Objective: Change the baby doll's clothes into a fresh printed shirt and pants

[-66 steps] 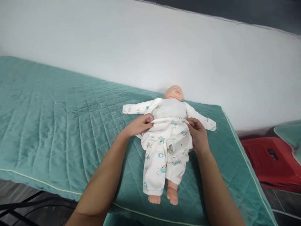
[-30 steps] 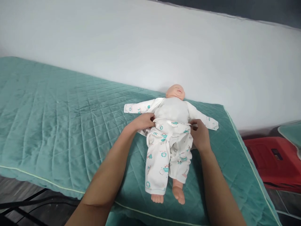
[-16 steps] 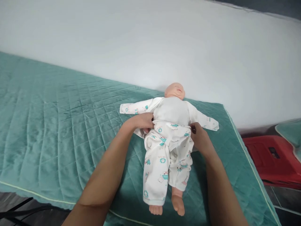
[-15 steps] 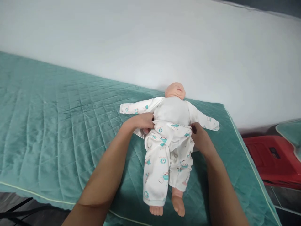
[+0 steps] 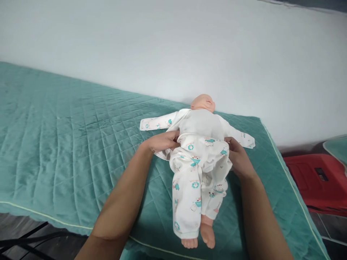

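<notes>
A baby doll lies on its back, head by the wall and feet toward me. It wears a white long-sleeved top and white printed baby trousers. My left hand pinches the trousers' waistband at the doll's left-hand side in view, fingertips partly hidden by cloth. At the opposite side my right hand grips the waistband, its fingers partly tucked behind the fabric. The waistband sits over the doll's belly, with the top's middle showing above it. Both bare feet stick out of the trouser legs.
A green quilted cover spreads under the doll, reaching the white wall. Beyond its right edge stands a red plastic object. Black metal bars show below the front left edge.
Both hands still hold the trousers. The waistband is pulled a little higher and wider, and the hips and legs have shifted slightly right in view.
</notes>
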{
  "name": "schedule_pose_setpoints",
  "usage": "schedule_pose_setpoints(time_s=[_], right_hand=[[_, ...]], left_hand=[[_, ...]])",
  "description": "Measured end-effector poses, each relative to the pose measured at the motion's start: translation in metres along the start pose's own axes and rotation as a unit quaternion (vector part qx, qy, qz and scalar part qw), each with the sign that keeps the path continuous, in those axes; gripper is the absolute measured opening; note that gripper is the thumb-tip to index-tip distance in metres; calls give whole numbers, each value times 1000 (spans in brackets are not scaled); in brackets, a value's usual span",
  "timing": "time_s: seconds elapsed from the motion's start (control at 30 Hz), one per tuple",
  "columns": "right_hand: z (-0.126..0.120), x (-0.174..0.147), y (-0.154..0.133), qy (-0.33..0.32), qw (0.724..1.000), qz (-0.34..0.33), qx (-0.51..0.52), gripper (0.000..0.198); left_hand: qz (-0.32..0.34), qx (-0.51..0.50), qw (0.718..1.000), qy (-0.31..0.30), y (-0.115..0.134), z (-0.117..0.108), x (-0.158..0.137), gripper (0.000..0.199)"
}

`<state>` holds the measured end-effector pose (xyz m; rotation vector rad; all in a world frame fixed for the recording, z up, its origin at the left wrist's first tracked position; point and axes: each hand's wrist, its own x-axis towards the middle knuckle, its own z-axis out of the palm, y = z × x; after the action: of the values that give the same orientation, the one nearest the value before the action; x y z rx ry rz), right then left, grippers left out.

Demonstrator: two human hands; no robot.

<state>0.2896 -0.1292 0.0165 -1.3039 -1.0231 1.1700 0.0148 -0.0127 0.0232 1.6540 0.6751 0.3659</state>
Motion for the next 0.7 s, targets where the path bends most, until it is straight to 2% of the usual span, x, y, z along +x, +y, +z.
schedule_pose_setpoints(time_s=[0.13,0.3,0.47,0.7], right_hand=[[0,3,4,15,999,-15,45,34],[-2,6,5,-15,996,6,90,37],[-13,3,2,-83,993,19,77,34],[-20,1,2,-96,993,13,71,32]], left_hand=[[-52,-94,994,17,-8,2,4,24],[-65,-179,981,35,-13,6,10,29],[-55,-134,986,79,-2,9,5,34],[3,-95,995,19,-2,6,-1,55]])
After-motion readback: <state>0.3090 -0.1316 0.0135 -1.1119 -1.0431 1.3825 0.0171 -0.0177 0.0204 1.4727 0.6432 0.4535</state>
